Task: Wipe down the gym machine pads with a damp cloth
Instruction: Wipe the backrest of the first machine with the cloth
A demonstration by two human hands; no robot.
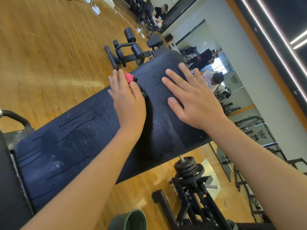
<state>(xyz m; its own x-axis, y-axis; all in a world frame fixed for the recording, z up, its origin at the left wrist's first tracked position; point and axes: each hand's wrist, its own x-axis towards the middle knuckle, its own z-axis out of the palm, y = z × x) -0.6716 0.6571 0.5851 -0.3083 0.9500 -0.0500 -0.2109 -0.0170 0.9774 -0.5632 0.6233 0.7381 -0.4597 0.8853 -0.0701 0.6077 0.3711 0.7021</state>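
A dark green round plastic bucket [131,219] is seen at the bottom edge, well behind the fingers of both hands, against the wooden plank floor [41,55]. Only part of its rim and dark inside is shown, and what it holds cannot be told. A pale emblem [234,79] is seen on the mirrored wall beyond the right fingers, but nothing on it can be read.

The long black textured vinyl pad [74,146] is stretched under both hands, and wet streaks and droplets are seen on the part behind the left fingers. The left hand [126,97] is set at the pad's edge, its fingers curled over a pink-red bunched cloth [129,77], which is pinched against the thumb. The right hand [191,100] is laid flat on the pad, fingers straight and spread apart, holding nothing. A stack of black iron weight plates [186,166] is seen below the pad, behind the right wrist.
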